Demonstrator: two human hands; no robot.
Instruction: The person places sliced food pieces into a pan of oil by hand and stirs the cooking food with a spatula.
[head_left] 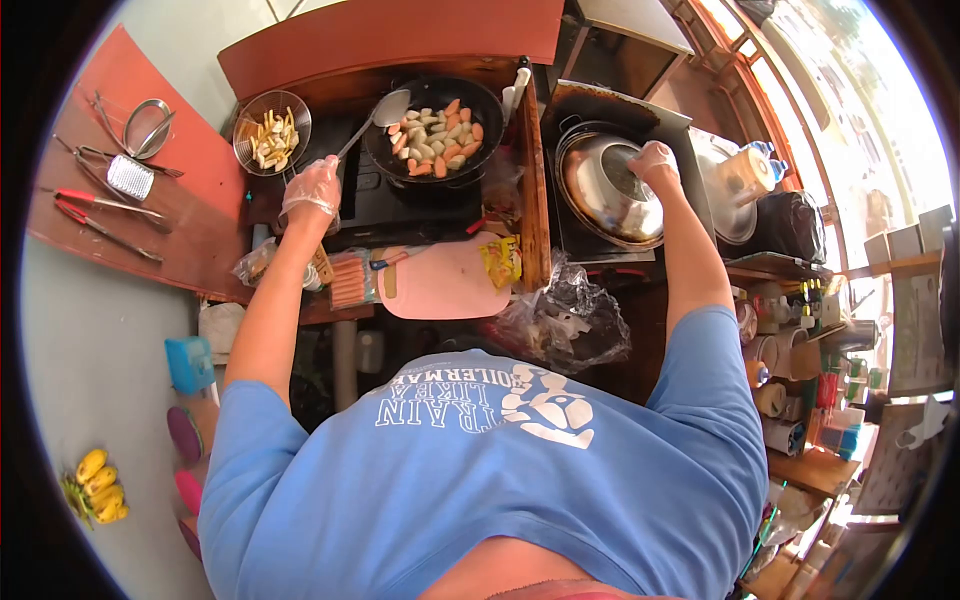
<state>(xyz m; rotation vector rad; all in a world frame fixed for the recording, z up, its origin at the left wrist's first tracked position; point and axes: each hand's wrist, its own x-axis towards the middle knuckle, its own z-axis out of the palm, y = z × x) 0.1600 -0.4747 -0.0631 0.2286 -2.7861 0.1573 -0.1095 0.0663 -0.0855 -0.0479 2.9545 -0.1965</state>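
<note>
My left hand [313, 190], in a clear plastic glove, is closed around the handle of a metal spatula [391, 108]. The spatula's blade reaches over the left rim of a dark wok [488, 108]. Orange and whitish food pieces [436, 138] lie in the wok. Left of it, near my left hand, a round wire strainer [244, 130] holds pale yellow fried strips [273, 140]. My right hand [656, 166], gloved too, grips the top of a domed pot lid [605, 190]. That lid sits over a wide pan [568, 165] on the right; its knob is hidden by my fingers.
A pink cutting board [440, 285] with a yellow packet [502, 262] lies near my body. Beside it are packed sausages [352, 280] and a crumpled plastic bag [570, 320]. Tongs [105, 225] and a grater [130, 178] hang on the left. A wooden divider [535, 190] separates the pans.
</note>
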